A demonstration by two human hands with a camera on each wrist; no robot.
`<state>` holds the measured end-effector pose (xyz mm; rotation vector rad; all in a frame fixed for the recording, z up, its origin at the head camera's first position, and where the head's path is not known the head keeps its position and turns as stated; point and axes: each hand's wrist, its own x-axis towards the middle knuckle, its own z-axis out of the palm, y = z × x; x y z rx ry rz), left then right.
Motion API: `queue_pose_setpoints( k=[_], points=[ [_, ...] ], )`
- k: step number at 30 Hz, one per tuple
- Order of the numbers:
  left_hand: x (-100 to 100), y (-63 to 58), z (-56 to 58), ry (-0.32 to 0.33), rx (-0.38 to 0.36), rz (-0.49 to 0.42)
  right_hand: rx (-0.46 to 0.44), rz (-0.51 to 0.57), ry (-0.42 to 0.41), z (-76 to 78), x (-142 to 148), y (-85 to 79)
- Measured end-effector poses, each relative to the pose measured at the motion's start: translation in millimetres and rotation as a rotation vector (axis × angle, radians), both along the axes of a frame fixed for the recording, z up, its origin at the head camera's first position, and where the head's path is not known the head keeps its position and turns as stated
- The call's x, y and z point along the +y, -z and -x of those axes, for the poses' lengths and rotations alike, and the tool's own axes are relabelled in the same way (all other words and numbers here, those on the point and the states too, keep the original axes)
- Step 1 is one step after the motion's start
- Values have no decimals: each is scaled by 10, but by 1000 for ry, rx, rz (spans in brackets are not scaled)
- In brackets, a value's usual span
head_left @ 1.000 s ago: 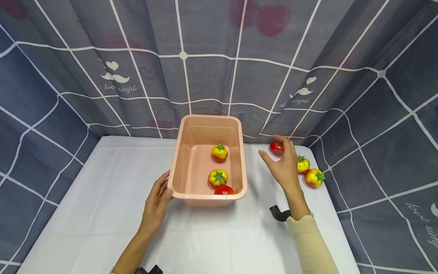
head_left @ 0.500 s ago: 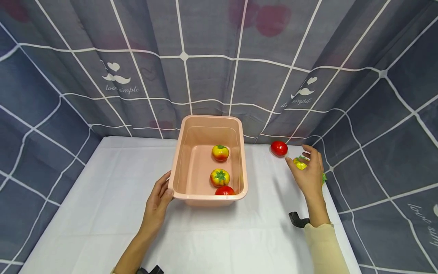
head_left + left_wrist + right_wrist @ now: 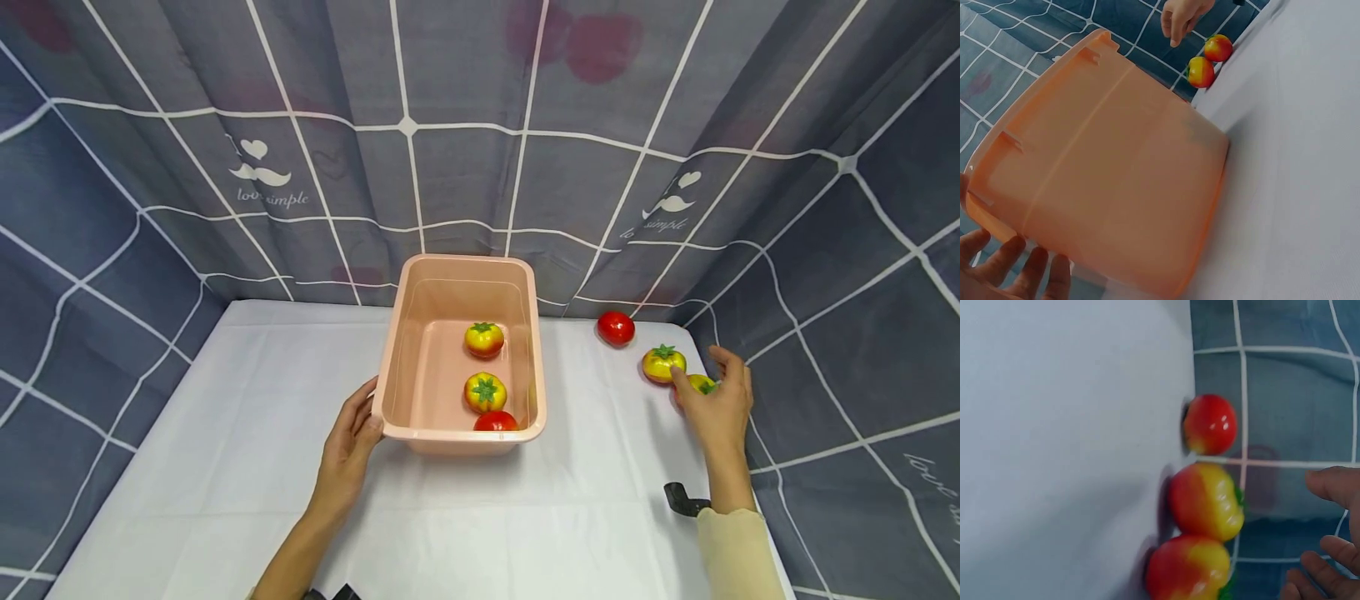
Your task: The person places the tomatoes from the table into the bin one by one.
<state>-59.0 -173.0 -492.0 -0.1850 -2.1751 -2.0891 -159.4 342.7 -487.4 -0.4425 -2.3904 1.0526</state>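
Observation:
My left hand (image 3: pixel 348 454) holds the front left corner of a peach plastic tub (image 3: pixel 465 442), thumb at the rim; in the left wrist view its fingers (image 3: pixel 1032 272) lie below the rim. My right hand (image 3: pixel 716 408) hovers over a yellow-red toy tomato (image 3: pixel 701 384), partly hiding it. In the right wrist view, thumb and fingers are spread apart, with a gap between them and the tomatoes. Just behind sits another yellow-red tomato (image 3: pixel 663 364) with a green calyx. Farther back lies a red tomato (image 3: pixel 616 329).
Inside the tub are two yellow-red tomatoes, one at the middle (image 3: pixel 484 340) and one nearer (image 3: pixel 484 392), plus a red tomato (image 3: pixel 496 421) partly hidden by the front rim. A white cloth (image 3: pixel 300 350) covers the table. Grey checked curtains (image 3: pixel 465 175) enclose its back and sides.
My right hand has moved right and nearer, from beside the red tomato, past the middle one, to the nearest yellow-red tomato. The left hand stays on the tub.

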Motion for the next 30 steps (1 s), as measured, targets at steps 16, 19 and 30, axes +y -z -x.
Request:
queue_pose_setpoints(
  k=[16, 19, 30],
  points=[
    [12, 12, -1, -5, -8, -27, -199, 67, 65, -34, 241, 330],
    [6, 13, -5, -5, -7, -24, -207, 85, 57, -22, 251, 381],
    [-4, 27, -1, -5, -5, -22, -225, 60, 48, 2, 281, 514]
  ],
)
